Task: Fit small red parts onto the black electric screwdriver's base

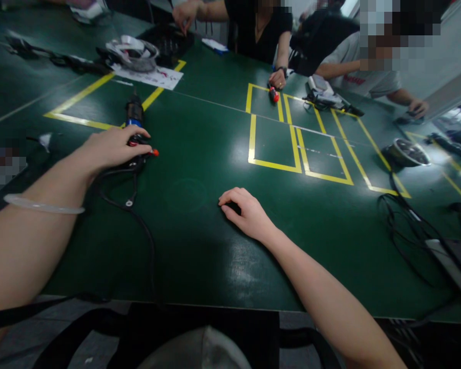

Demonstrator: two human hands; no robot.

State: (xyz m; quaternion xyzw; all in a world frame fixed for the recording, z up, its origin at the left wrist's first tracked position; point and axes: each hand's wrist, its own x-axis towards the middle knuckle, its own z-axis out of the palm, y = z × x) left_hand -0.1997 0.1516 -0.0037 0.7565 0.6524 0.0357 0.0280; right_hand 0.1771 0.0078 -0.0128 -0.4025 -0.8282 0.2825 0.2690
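Observation:
My left hand (117, 145) is closed around an electric screwdriver (134, 111), which lies on the green table with its bit pointing away from me. It has a dark body, a blue ring and a black cord (151, 241) running back to the table's front edge. A red tip (155, 152) sticks out beside my thumb; the part it belongs to is mostly hidden. My right hand (246, 212) rests on the table near the middle, fingers loosely curled and thumb apart from them. Nothing shows between them.
Yellow tape rectangles (274, 166) mark the table (200, 154). At the back left, a roll of white and grey material (132, 54) sits on a paper sheet (165, 78). Across the table, a co-worker's hand (277, 79) touches a red-tipped tool (273, 94). Black cables (394, 220) and a metal bowl (407, 152) are right.

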